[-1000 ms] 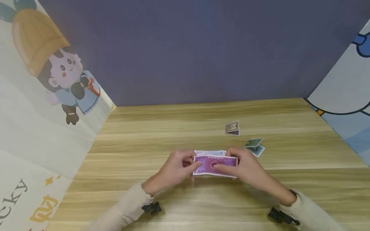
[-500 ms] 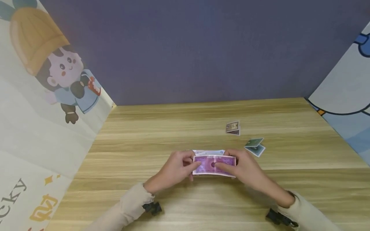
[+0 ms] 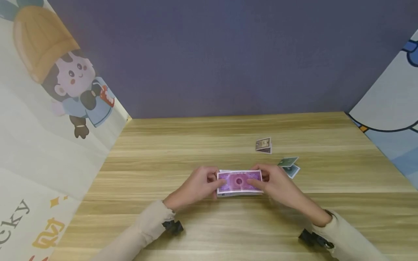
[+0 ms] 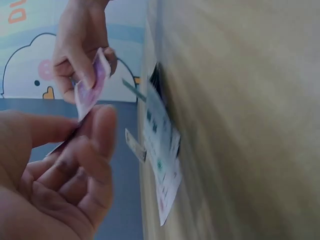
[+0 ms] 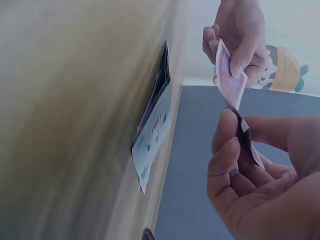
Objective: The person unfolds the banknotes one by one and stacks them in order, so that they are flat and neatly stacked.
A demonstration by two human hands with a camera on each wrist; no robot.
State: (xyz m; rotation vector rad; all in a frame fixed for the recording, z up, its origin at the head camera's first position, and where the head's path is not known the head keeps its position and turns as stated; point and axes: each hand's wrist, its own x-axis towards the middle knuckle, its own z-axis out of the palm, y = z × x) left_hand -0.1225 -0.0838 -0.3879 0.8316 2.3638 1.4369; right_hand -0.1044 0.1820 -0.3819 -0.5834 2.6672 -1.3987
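A purple banknote (image 3: 239,182) is stretched flat between two hands, lengthwise across the head view. My left hand (image 3: 197,186) pinches its left end, thumb on top and fingers behind. At the other end, my right hand (image 3: 282,188) pinches it the same way. The note bends slightly in the left wrist view, where the far hand (image 4: 82,50) grips it too. Beneath the hands, apart from the purple note, pale banknotes (image 4: 159,142) lie on the table; the right wrist view shows them as a pile (image 5: 152,137). In the head view the purple note mostly hides them.
A folded brown banknote (image 3: 263,145) stands partly open on the wooden table (image 3: 163,145), beyond the hands. Closer to the right hand is a folded green one (image 3: 289,167). A dark blue panel (image 3: 209,58) rises at the back, with printed walls at both sides.
Both hands have moved the purple banknote slightly away from the body and a little left. It now covers most of the pale notes, whose lower edge shows below it.
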